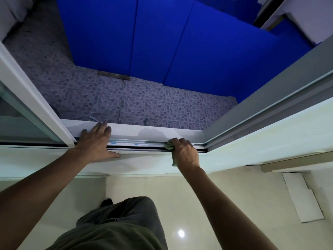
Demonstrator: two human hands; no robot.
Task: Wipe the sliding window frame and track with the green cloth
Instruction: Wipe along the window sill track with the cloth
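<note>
Clamped in my right hand, the green cloth presses the track, which runs leftward toward my flat, spread left hand at centre-left.

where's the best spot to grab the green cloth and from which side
Grip the bunched part of the green cloth on the track, coming from above on the room side, as the right hand does. It is wadded there, and only a loose tail hangs below over the sill.
</note>
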